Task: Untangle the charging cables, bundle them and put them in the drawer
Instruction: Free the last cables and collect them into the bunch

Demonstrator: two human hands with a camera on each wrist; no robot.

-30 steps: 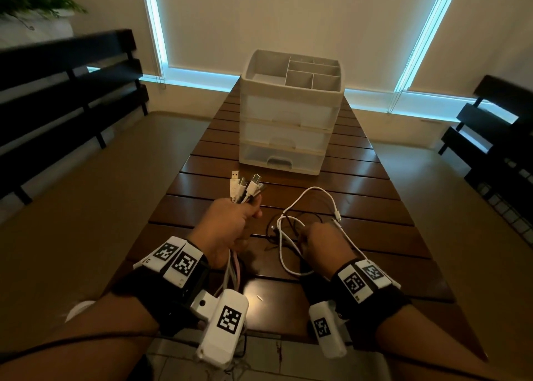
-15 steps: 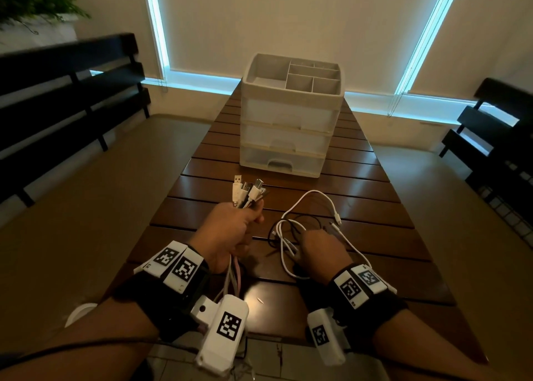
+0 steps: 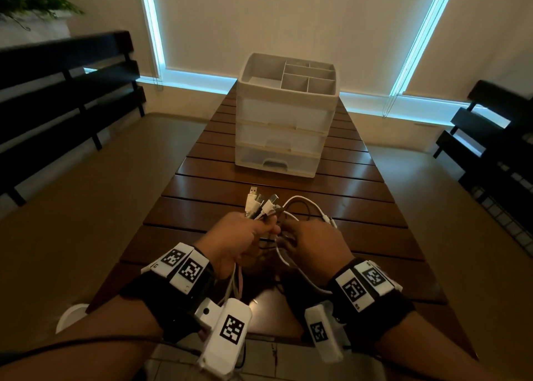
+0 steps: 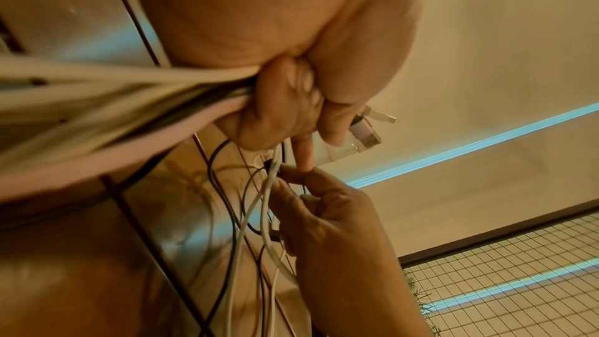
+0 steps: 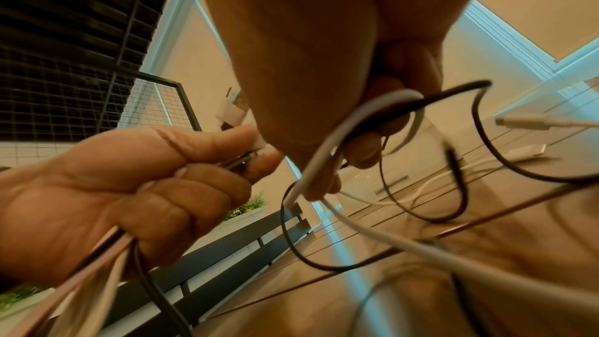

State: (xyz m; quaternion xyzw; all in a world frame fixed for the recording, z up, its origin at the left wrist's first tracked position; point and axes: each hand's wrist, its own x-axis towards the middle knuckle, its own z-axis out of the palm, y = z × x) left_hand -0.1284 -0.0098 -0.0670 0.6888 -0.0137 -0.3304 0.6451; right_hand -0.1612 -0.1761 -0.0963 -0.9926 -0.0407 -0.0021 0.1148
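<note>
Gripping a fistful of charging cables (image 3: 261, 207) just behind their plugs, the left hand (image 3: 239, 236) is holding them above the slatted wooden table (image 3: 360, 207), with the USB ends fanning out past the thumb and the cords trailing back under the wrist. The right hand (image 3: 313, 243) is working right beside it — its fingers (image 5: 359, 150) are curling through loose white and black loops, pinching a white strand close to the left fist, as the left wrist view shows. The rest of the tangle is lying on the table beneath and just beyond the hands, with 1 white plug (image 5: 515, 122) resting apart on the wood. These cords are looking light and limp; they are likely to sag, slide through a slack hold and snag on each other at the plugs, so pulling hard on a loop is probably going to tighten a knot rather than free it. The stiffer moulded plug ends seem the sounder place to take hold, feeding each 1 back through the loops while the left fist is keeping the sorted ends together. The white 3-drawer organiser (image 3: 284, 126) is standing farther along the table, well apart from the hands, and all its drawers are looking closed — so the untangling appears to be mid-way, with the bundling and stowing not yet done.
</note>
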